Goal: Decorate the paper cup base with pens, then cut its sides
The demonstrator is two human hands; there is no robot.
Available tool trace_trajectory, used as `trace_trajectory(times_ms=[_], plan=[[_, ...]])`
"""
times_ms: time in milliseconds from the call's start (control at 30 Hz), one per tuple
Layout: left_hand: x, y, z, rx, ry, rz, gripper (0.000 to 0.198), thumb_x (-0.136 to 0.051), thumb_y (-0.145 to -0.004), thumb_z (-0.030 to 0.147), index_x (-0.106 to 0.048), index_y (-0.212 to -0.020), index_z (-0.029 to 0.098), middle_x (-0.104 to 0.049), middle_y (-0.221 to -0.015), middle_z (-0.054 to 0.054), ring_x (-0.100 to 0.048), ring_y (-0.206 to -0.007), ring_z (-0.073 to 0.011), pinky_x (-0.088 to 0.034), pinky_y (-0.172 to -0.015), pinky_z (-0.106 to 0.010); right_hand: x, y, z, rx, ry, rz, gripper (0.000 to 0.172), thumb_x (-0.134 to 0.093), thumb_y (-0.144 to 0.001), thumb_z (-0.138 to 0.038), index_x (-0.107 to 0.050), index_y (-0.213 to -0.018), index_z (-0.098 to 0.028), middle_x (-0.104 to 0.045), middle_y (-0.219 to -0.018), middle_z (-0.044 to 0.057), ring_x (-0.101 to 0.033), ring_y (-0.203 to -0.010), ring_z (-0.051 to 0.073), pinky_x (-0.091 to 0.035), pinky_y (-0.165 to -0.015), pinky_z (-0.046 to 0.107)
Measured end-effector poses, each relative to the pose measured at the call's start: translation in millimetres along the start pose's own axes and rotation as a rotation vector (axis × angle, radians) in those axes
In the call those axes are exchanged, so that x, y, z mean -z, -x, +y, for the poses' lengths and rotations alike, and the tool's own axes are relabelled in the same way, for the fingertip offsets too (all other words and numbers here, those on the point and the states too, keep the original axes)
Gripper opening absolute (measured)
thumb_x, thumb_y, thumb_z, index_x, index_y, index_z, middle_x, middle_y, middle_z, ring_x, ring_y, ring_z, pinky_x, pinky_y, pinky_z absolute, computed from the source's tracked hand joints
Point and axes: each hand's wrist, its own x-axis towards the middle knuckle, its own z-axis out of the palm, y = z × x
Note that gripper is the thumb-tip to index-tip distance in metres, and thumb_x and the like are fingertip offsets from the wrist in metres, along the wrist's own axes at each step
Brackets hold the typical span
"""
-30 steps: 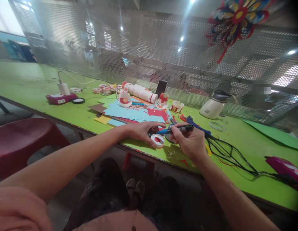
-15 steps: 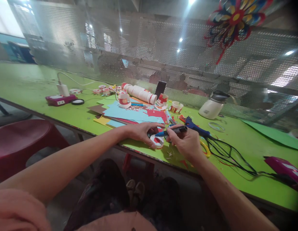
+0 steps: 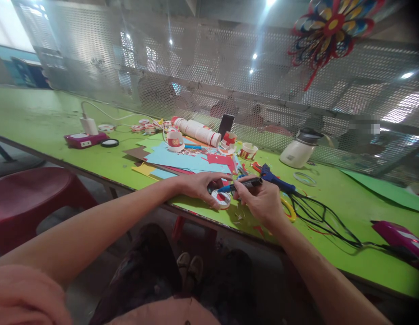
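My left hand [image 3: 202,187] curls round the far left side of a small round white paper disc piece [image 3: 224,202] with a red centre and red edge, holding it on the table by the front edge. My right hand [image 3: 260,198] grips a black and blue marker pen [image 3: 248,183], its blue end down at the disc's top. Whether the tip touches the disc, I cannot tell. Behind my hands lie light blue paper sheets [image 3: 175,161] and a red paper piece [image 3: 220,160]. Yellow-handled scissors [image 3: 290,210] lie partly hidden beside my right wrist.
A blue glue gun [image 3: 275,178] with black cables [image 3: 326,219] lies to the right. Farther back stand paper cups [image 3: 174,141], a white paper roll [image 3: 197,131], a phone [image 3: 226,124] and a white jug [image 3: 297,151]. A magenta power strip [image 3: 81,140] sits at left.
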Motion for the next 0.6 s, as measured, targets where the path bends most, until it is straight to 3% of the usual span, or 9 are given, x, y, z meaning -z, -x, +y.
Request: trace_trajectory(times_ms=[600], plan=[[-0.2,-0.2,-0.8,0.015,-0.029,-0.007,0.09,-0.083,-0.062,0.031,-0.04,-0.14,0.017,-0.062,-0.105,-0.006,-0.057,-0.097,-0.0186,-0.045,-0.086,-0.029,0.5,0.4,5.2,0.013,0.017,-0.015,0.032,-0.064,-0.081,-0.046,-0.066,-0.074,-0.015,-0.063,-0.053,0.001,-0.053,-0.042,0.012,-0.043,-0.041,0.024]])
